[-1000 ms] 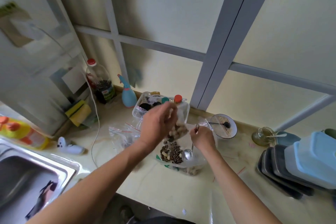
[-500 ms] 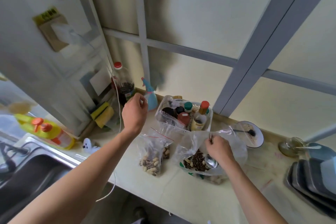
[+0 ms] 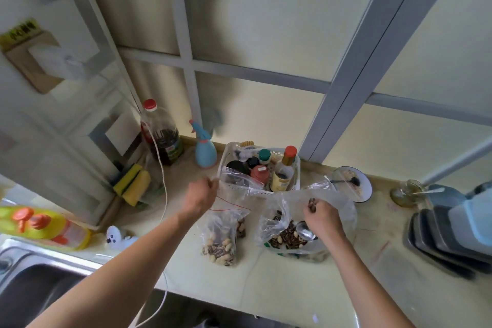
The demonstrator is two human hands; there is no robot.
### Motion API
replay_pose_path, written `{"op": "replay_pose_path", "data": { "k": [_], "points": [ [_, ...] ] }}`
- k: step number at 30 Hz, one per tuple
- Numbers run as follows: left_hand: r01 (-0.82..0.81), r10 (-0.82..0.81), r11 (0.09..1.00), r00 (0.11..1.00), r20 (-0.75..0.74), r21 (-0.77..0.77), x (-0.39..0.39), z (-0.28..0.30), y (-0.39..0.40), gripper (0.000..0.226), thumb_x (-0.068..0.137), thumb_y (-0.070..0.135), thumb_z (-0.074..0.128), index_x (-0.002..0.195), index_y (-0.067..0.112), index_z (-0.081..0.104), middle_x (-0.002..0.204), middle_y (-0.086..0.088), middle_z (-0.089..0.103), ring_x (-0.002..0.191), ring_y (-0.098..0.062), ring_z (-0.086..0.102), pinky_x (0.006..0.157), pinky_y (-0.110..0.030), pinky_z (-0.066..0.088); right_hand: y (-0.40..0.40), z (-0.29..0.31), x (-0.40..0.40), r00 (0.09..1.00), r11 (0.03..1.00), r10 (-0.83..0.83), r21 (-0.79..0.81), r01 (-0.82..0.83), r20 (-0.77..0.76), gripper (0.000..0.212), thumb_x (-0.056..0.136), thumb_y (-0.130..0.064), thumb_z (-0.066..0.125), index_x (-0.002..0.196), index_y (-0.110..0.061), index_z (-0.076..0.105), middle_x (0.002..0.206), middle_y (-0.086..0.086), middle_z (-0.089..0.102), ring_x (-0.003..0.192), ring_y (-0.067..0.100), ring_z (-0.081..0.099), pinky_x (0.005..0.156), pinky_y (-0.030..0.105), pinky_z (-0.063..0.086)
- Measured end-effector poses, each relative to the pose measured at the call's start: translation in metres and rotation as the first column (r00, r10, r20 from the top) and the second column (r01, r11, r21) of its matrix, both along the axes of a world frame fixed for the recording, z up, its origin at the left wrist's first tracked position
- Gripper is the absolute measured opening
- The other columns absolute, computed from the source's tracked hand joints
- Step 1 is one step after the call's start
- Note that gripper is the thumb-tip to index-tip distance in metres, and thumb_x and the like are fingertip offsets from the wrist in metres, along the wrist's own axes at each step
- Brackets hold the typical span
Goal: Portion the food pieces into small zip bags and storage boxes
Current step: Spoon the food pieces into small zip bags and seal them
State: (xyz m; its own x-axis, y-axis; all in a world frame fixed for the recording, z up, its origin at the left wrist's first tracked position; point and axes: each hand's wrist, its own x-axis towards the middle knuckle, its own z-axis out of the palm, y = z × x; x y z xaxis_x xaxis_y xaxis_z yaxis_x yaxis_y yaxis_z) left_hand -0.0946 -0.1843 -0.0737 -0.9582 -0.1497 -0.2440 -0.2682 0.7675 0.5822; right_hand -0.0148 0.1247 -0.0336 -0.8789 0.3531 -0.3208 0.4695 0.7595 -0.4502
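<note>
Over the counter, left hand (image 3: 200, 196) pinching empty zip bag (image 3: 237, 184), right hand (image 3: 323, 217) gripping spoon (image 3: 306, 230).

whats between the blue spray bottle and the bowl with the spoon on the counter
In the head view, a white basket of sauce bottles and jars stands between the blue spray bottle and the bowl, against the back edge.

A home kitchen: steel sink (image 3: 32, 274), sponge (image 3: 133, 184), condiment basket (image 3: 231, 152) on counter (image 3: 292, 287).
</note>
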Motion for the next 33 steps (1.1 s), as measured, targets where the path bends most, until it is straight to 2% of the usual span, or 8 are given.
{"op": "replay_pose_path", "data": {
  "k": [5,9,15,21,25,27,30,33],
  "points": [
    [0.111,-0.112,0.986,0.994,0.004,-0.12,0.014,0.001,0.016,0.042,0.104,0.042,0.035,0.081,0.015,0.057,0.085,-0.011,0.065,0.073,-0.027,0.059,0.066,-0.035,0.048,-0.005,-0.003,0.005,0.996,0.999,-0.053,-0.013,0.053,-0.069,0.037,0.102,-0.017,0.053,0.066,-0.012,0.049,0.066,0.003,0.055,0.061,0.012,0.05,0.053,0.024,0.036],
    [0.039,-0.122,0.958,0.951,-0.283,-0.283,0.021,0.012,0.023,0.033,0.103,0.031,0.041,0.081,0.012,0.058,0.086,-0.009,0.063,0.081,-0.023,0.053,0.069,-0.037,0.046,-0.006,-0.011,0.011,0.992,0.995,-0.066,-0.081,0.057,-0.109,0.022,0.102,-0.021,0.056,0.085,-0.012,0.066,0.082,0.004,0.067,0.076,0.02,0.063,0.065,0.032,0.047],
    [0.212,-0.3,0.951,0.812,-0.5,-0.225,0.032,0.032,0.066,0.022,0.1,0.024,0.044,0.084,0.014,0.057,0.082,-0.001,0.056,0.079,-0.018,0.046,0.073,-0.041,0.048,-0.007,-0.02,0.023,0.982,0.989,-0.051,-0.144,0.025,-0.181,0.024,0.104,-0.024,0.055,0.094,-0.009,0.071,0.086,0.007,0.068,0.08,0.022,0.064,0.07,0.031,0.049],
    [0.548,-0.612,0.74,0.308,-0.728,-0.391,0.07,0.068,0.14,0.017,0.09,0.015,0.05,0.077,0.008,0.059,0.074,-0.007,0.047,0.069,-0.025,0.041,0.062,-0.04,0.041,0.01,-0.016,0.03,0.912,0.945,-0.294,-0.232,0.232,-0.285,0.024,0.101,-0.019,0.057,0.079,-0.011,0.059,0.075,0.002,0.065,0.07,0.022,0.059,0.063,0.029,0.037],
    [0.763,-0.816,0.385,0.017,-0.578,-0.52,0.095,0.059,0.183,0.013,0.089,0.024,0.057,0.089,0.012,0.059,0.084,-0.007,0.053,0.073,-0.024,0.05,0.065,-0.033,0.04,0.029,-0.019,0.04,0.928,0.916,-0.339,-0.277,0.289,-0.152,0.028,0.097,-0.018,0.052,0.071,-0.009,0.059,0.074,0.008,0.068,0.073,0.027,0.057,0.064,0.036,0.039],
    [0.791,-0.952,0.282,0.163,-0.257,-0.543,0.106,0.045,0.199,0.021,0.088,0.027,0.054,0.103,0.015,0.061,0.098,-0.005,0.063,0.085,-0.024,0.062,0.07,-0.033,0.048,0.039,-0.024,0.049,0.923,0.91,-0.347,-0.299,0.288,-0.165,0.025,0.098,-0.018,0.056,0.079,-0.006,0.065,0.082,0.011,0.073,0.078,0.029,0.063,0.069,0.037,0.045],
    [0.782,-0.854,0.312,0.48,0.202,-0.539,0.109,0.027,0.206,0.036,0.094,0.01,0.05,0.131,0.011,0.052,0.128,-0.014,0.058,0.115,-0.031,0.059,0.095,-0.04,0.048,0.057,-0.025,0.057,0.919,0.933,-0.322,-0.24,0.267,-0.23,0.024,0.101,-0.019,0.056,0.08,-0.007,0.062,0.084,0.012,0.072,0.081,0.032,0.064,0.066,0.034,0.042],
    [0.713,-0.708,0.199,0.579,0.404,-0.672,0.099,0.019,0.197,0.042,0.1,0.01,0.046,0.141,0.006,0.044,0.135,-0.015,0.051,0.124,-0.03,0.05,0.106,-0.037,0.039,0.077,-0.016,0.059,0.921,0.964,-0.263,-0.125,0.236,-0.286,0.025,0.103,-0.02,0.051,0.078,-0.014,0.054,0.081,0.009,0.068,0.077,0.03,0.063,0.063,0.032,0.039]
  ]
}}
